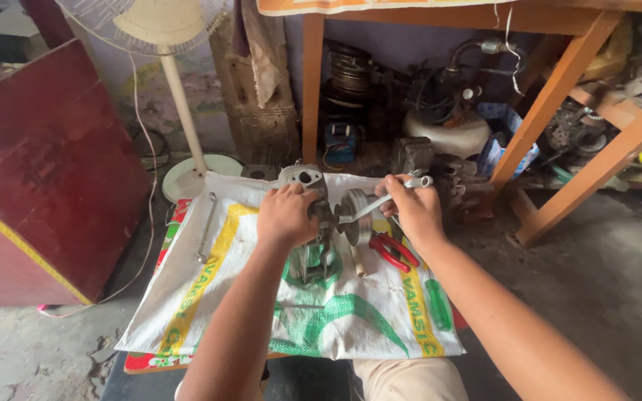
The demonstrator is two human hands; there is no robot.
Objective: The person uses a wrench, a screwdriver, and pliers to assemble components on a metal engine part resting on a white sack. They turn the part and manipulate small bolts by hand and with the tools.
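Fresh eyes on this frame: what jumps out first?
Dead centre, the left hand presses on a grey metal engine part while the right hand works a spanner on it. Both sit on a white woven sack, with red-handled pliers and a green screwdriver at right.

A low desk [139,362], of which only a red strip shows at the near left edge, is covered by a white woven sack [224,297] printed in yellow and green, spread flat almost from edge to edge. On the sack lie a long bent metal rod [206,226] near the far left corner, red-handled pliers [393,250] right of centre, a green-handled screwdriver [438,303] along the right edge, and a thin metal pin [299,305] near the middle. A grey metal engine assembly [313,223] stands on the sack at the far middle, with a pale wooden handle [358,261] just beside the pliers.
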